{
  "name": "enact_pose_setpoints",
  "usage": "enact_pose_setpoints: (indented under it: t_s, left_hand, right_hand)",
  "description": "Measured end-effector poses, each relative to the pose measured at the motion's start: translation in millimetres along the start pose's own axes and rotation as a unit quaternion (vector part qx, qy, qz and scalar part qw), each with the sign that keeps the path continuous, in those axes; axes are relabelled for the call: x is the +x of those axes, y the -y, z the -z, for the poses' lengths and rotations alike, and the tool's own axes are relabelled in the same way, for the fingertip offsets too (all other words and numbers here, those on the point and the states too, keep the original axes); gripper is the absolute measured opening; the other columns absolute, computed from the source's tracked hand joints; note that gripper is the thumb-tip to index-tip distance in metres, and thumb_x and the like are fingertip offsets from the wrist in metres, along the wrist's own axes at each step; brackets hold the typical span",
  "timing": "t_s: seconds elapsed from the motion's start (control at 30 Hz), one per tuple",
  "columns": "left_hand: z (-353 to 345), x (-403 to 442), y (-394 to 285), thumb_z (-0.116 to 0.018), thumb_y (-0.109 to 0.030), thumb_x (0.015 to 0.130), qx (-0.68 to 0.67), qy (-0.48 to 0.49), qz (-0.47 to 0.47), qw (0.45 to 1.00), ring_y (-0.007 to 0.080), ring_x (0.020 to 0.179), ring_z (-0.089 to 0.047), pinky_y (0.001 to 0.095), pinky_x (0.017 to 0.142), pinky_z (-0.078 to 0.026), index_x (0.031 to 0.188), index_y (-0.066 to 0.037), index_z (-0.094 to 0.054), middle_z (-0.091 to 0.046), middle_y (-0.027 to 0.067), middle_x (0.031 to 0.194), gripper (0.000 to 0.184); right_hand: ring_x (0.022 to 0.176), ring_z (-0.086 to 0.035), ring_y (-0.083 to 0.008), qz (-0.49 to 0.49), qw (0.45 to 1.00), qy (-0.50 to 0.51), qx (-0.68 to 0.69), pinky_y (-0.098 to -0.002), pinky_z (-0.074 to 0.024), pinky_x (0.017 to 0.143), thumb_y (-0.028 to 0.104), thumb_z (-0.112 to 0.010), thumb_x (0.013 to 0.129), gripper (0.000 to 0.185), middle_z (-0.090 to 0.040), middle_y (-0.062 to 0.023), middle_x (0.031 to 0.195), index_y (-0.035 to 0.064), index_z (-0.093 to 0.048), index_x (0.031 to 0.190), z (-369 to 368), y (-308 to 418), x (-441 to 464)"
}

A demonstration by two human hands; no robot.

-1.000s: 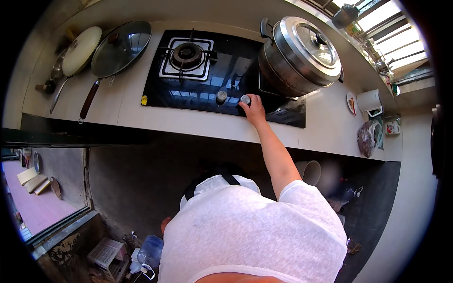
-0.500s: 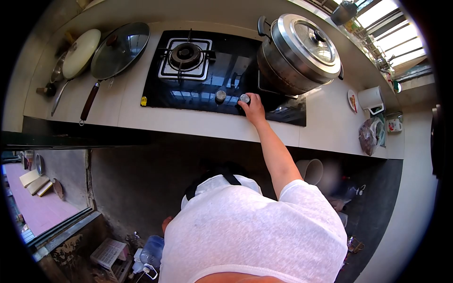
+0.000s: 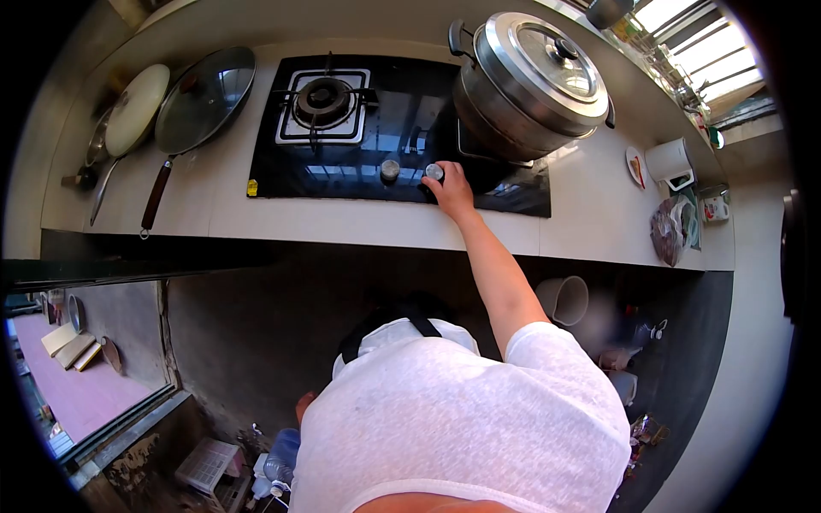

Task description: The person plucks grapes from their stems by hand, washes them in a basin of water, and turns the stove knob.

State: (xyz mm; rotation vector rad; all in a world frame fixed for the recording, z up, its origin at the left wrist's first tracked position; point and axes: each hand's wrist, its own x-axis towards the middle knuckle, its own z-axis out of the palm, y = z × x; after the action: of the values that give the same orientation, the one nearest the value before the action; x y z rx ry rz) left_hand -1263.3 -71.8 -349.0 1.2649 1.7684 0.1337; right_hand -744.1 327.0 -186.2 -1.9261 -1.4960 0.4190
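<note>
My right hand [image 3: 451, 190] has its fingers closed round the right control knob [image 3: 434, 172] at the front of a black glass gas stove [image 3: 342, 179]. A second round knob [image 3: 390, 170] sits just left of it. Behind my right hand a large lidded steel pot [image 3: 530, 85] covers the right burner. The left burner [image 3: 323, 103] is bare, and no flame shows on it. Of my left hand [image 3: 304, 403] only a small part appears beside the white shirt, low at my left side; its fingers are mostly hidden.
Two pans, one with a glass lid [image 3: 205, 98] and one with a pale lid [image 3: 138, 109], rest on the left counter. A white jug [image 3: 669, 162], a small plate [image 3: 634, 167] and a plastic bag [image 3: 671, 229] are at the right. Below stands a bucket [image 3: 564, 299].
The view has shifted slightly, so the stove and pot appear a little further left. My right hand remains at the right knob; whether the knob has turned I cannot tell.
</note>
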Motion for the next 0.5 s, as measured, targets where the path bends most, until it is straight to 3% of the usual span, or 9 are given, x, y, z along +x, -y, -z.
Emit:
enact_pose_setpoints:
  t_s: [0.07,0.17,0.23,0.27,0.37,0.4,0.43,0.47,0.5]
  left_hand:
    - [2.1,0.2,-7.5,-0.042,-0.021,0.082,0.039,-0.023,0.001,0.999,0.0245,0.063,-0.053,0.0379,0.059,-0.041,0.069,-0.004,-0.054,-0.055,0.0147,0.066,0.025]
    - [15.0,-2.4,-30.0,-0.045,-0.019,0.079,-0.066,-0.021,0.068,0.995,0.0249,0.064,-0.055,0.0381,0.058,-0.042,0.071,-0.004,-0.056,-0.057,0.0154,0.067,0.021]
    - [22.8,-5.2,-41.0,-0.049,-0.018,0.077,0.109,-0.029,-0.095,0.989,0.0233,0.063,-0.056,0.0374,0.057,-0.042,0.071,-0.003,-0.057,-0.058,0.0148,0.068,0.018]
    - [23.7,-3.9,-38.3,-0.049,-0.018,0.077,0.115,-0.026,-0.100,0.988,0.0233,0.063,-0.056,0.0374,0.057,-0.042,0.071,-0.003,-0.057,-0.058,0.0148,0.068,0.018]
    - [-6.6,15.4,33.0,-0.055,-0.018,0.074,0.020,-0.025,-0.054,0.998,0.0213,0.064,-0.057,0.0351,0.058,-0.044,0.071,-0.004,-0.060,-0.058,0.0131,0.068,0.015]
    - [-21.6,28.0,59.5,-0.055,-0.017,0.075,-0.137,-0.069,0.008,0.988,0.0207,0.065,-0.057,0.0341,0.059,-0.044,0.072,-0.004,-0.061,-0.058,0.0117,0.068,0.015]
    - [-17.6,37.2,49.7,-0.056,-0.017,0.076,-0.289,-0.109,0.072,0.948,0.0202,0.066,-0.058,0.0330,0.060,-0.045,0.072,-0.005,-0.063,-0.059,0.0102,0.068,0.015]
    - [5.9,47.1,45.0,-0.054,-0.013,0.079,-0.157,-0.031,0.137,0.978,0.0209,0.071,-0.060,0.0319,0.064,-0.047,0.079,-0.003,-0.065,-0.060,0.0085,0.068,0.014]
    - [29.9,53.1,23.7,-0.054,-0.013,0.079,-0.146,-0.022,0.129,0.981,0.0209,0.071,-0.060,0.0319,0.064,-0.047,0.079,-0.003,-0.065,-0.060,0.0085,0.068,0.014]
  right_hand:
    - [0.094,-0.054,-0.0302,-0.001,1.000,-0.002,0.000,-0.0372,-0.0448,0.076,0.030,-0.067,0.074,0.039,-0.052,-0.0098,0.105,0.0082,-0.052,0.102,-0.4,-0.7,-0.6]
    - [0.095,-0.053,-0.0303,-0.001,1.000,0.002,0.002,-0.0367,-0.0439,0.079,0.030,-0.067,0.074,0.041,-0.052,-0.0112,0.105,0.0068,-0.051,0.104,1.2,1.8,-0.9]
    - [0.096,-0.052,-0.0305,-0.006,1.000,0.004,0.004,-0.0363,-0.0430,0.081,0.030,-0.067,0.075,0.043,-0.052,-0.0128,0.106,0.0053,-0.051,0.106,-0.2,0.1,-0.5]
    - [0.097,-0.052,-0.0302,0.004,1.000,0.002,0.005,-0.0361,-0.0431,0.081,0.030,-0.067,0.074,0.046,-0.051,-0.0134,0.107,0.0043,-0.049,0.109,-3.6,-4.0,0.2]
    - [0.092,-0.055,-0.0273,0.032,0.999,-0.028,0.018,-0.0355,-0.0446,0.080,0.031,-0.069,0.072,0.060,-0.047,-0.0153,0.113,0.0030,-0.044,0.119,-8.7,-13.0,-6.0]
    - [0.084,-0.056,-0.0246,-0.027,0.995,0.022,0.090,-0.0342,-0.0453,0.079,0.029,-0.070,0.071,0.066,-0.045,-0.0149,0.113,0.0016,-0.039,0.123,2.9,-1.9,-12.7]
    - [0.078,-0.056,-0.0216,-0.005,0.993,-0.004,0.118,-0.0328,-0.0459,0.076,0.024,-0.071,0.071,0.066,-0.045,-0.0142,0.113,0.0015,-0.039,0.124,8.6,2.7,-23.3]
    - [0.079,-0.056,-0.0213,0.012,0.991,-0.012,0.132,-0.0324,-0.0461,0.075,0.022,-0.071,0.072,0.064,-0.045,-0.0144,0.113,0.0016,-0.039,0.124,17.0,4.4,-34.9]
    - [0.079,-0.056,-0.0209,0.030,0.989,-0.019,0.145,-0.0319,-0.0463,0.073,0.020,-0.071,0.072,0.063,-0.045,-0.0147,0.113,0.0017,-0.039,0.124,25.8,3.6,-48.8]
